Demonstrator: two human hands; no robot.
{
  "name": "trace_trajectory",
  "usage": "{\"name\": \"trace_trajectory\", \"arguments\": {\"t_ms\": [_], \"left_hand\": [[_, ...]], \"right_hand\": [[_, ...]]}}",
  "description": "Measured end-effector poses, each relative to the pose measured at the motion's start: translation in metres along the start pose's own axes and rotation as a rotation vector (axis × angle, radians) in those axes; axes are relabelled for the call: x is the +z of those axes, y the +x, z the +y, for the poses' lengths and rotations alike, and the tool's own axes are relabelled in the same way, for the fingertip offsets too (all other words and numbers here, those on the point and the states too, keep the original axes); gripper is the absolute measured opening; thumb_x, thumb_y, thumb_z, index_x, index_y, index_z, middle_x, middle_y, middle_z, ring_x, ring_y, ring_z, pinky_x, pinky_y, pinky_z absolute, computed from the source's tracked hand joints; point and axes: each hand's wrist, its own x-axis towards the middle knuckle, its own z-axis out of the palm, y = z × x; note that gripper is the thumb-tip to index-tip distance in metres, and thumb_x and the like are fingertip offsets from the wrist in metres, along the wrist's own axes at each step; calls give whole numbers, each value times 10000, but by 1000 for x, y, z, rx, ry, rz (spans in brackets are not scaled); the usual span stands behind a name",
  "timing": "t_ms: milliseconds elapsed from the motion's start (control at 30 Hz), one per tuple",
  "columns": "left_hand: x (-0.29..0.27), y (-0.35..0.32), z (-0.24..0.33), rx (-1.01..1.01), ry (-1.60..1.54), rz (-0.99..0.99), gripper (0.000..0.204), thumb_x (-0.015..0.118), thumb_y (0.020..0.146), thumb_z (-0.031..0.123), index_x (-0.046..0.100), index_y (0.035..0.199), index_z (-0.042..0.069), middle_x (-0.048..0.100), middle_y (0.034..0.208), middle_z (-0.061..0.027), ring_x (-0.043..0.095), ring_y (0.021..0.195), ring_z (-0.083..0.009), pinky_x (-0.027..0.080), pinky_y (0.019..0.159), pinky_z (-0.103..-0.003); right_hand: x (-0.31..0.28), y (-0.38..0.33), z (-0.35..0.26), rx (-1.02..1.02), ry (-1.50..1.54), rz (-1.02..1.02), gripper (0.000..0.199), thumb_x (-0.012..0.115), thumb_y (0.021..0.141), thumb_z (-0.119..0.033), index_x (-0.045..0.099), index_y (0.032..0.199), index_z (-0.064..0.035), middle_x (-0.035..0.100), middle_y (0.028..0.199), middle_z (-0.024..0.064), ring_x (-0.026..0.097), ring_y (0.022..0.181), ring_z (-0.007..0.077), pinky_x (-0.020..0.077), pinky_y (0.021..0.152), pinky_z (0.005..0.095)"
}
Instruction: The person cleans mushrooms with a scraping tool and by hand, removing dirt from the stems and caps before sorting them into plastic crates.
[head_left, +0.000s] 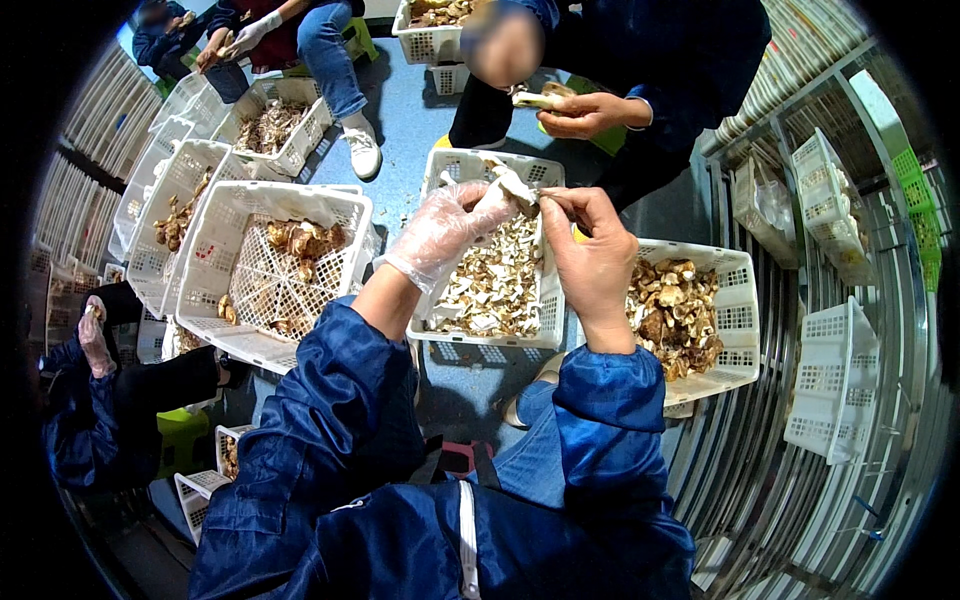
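Observation:
My left hand (452, 225), in a clear plastic glove, is closed around a pale-stemmed mushroom (515, 187) above the middle basket. My bare right hand (592, 245) pinches the mushroom's dark right edge between thumb and fingers; whether a small tool is also there I cannot tell. Beneath both hands stands a white slotted basket (556, 315), holding many cut pale and brown mushroom pieces (488, 290). Beside my right forearm, another white basket (740, 350) holds whole brown mushrooms (677, 318).
At left, a large white basket (205, 325) holds a few brown mushroom clusters (303, 240). Opposite me a co-worker's hand (590, 113) holds a mushroom. More co-workers sit at the left. Metal racks (730, 500) with a white basket (832, 380) line the right side.

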Motion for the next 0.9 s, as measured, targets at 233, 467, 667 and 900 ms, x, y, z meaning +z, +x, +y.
{"name": "trace_trajectory", "arguments": {"t_ms": [233, 467, 667, 900], "left_hand": [[1, -3, 3, 23, -97, -116, 374, 752, 962, 362, 725, 1177, 58, 700, 1029, 16, 609, 910, -78, 483, 799, -273], [1, -11, 3, 7, -483, -228, 437, 728, 973, 435, 706, 1157, 39, 701, 1045, -41, 643, 961, -145, 503, 838, -314], [0, 0, -5, -76, -558, 3, 448, 719, 969, 493, 704, 1113, 68, 681, 1004, -25, 599, 901, -127, 478, 798, -281], [3, 0, -4, -79, -410, 16, 339, 718, 994, 405, 702, 1073, 76, 688, 970, -19, 605, 835, -102, 475, 734, -249]], "right_hand": [[-9, 2, 16, 194, 239, 36, 89, 745, 953, -88, 713, 1001, -20, 752, 900, 32, 688, 832, 63, 557, 760, 241], [-21, 5, 27, 191, -104, 69, 141, 738, 941, -156, 707, 980, -24, 766, 876, 104, 748, 826, 155, 573, 771, 315], [-14, -1, 16, 35, -314, -67, 130, 763, 903, -185, 716, 948, -73, 738, 882, 101, 713, 888, 302, 552, 769, 398], [-9, 2, 1, -230, -308, 26, 147, 808, 832, -89, 739, 961, -102, 731, 983, 69, 681, 956, 281, 538, 839, 391]]}}
